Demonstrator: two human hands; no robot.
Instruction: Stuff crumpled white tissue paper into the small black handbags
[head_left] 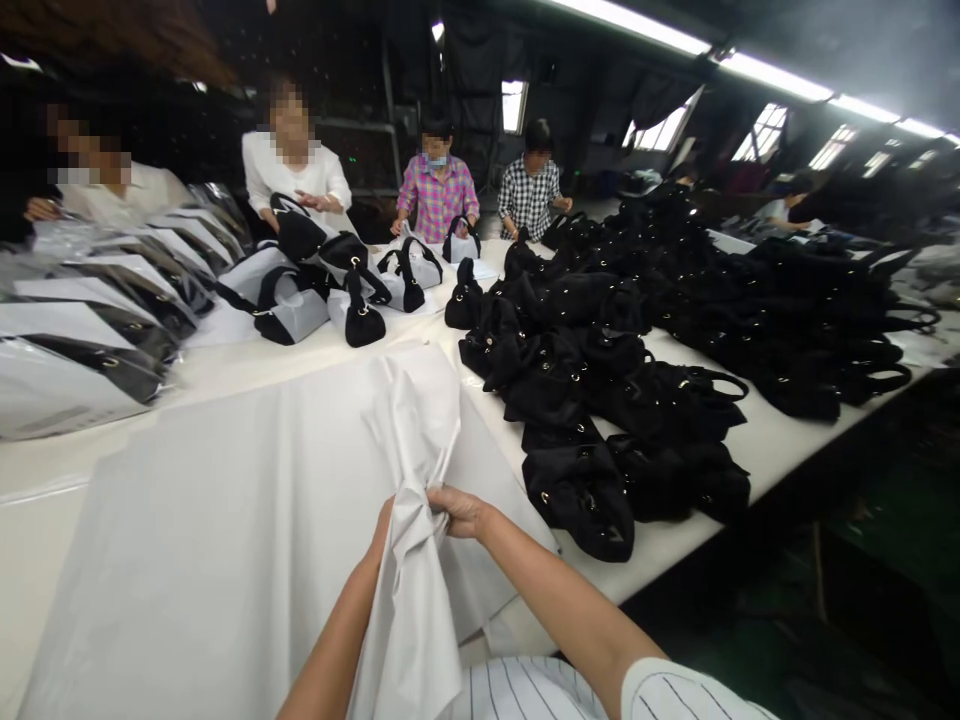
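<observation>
A large pale grey sheet of paper (416, 440) is bunched upright into a crumpled gather in front of me. My right hand (459, 510) grips the right side of this gather, its fingers curled into the folds. On the other side, my left hand (385, 520) is squeezed around the same bunch, with most of its fingers hidden behind the paper. Beneath lies a flat stack of similar grey sheets (187, 500), spread over the white table (739, 440).
Black handbags (577, 490) are heaped along the right of the table. Bags partly wrapped in grey paper (296, 305) stand beyond the sheets. At left is a row of plastic-covered bags (82, 350). Several co-workers (439, 185) handle bags across the table.
</observation>
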